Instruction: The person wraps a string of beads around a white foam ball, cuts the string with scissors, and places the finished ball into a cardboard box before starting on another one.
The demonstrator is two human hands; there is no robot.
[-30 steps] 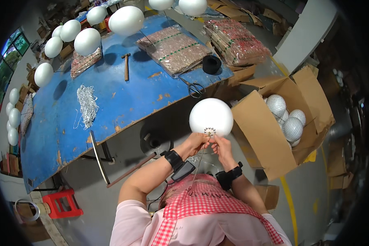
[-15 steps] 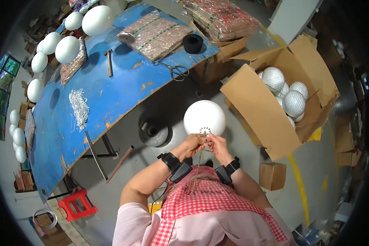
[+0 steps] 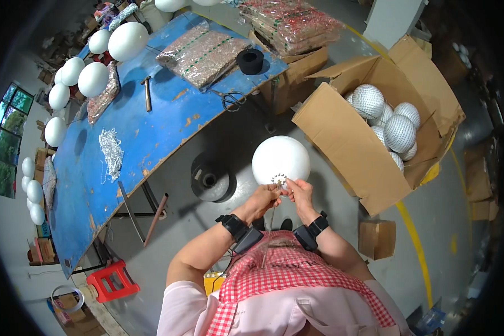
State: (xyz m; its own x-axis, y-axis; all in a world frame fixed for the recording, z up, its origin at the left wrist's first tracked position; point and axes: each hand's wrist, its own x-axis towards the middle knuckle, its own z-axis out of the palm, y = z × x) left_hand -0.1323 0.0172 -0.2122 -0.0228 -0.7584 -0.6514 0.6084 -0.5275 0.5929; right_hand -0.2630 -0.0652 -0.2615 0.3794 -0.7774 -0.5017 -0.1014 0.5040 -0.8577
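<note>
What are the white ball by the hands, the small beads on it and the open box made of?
White ball: perhaps plastic or foam, judging by its smooth, even, satin surface.
Small beads: silvery; metal or coated plastic, too small to tell.
Open box: likely cardboard, matte brown with folding flaps.

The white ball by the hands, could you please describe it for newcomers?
Right of the blue table is an open carton. Between them, by the left hand and right hand, is the white ball: unlike plain or textured neighbours, it has a beaded arc.
</note>
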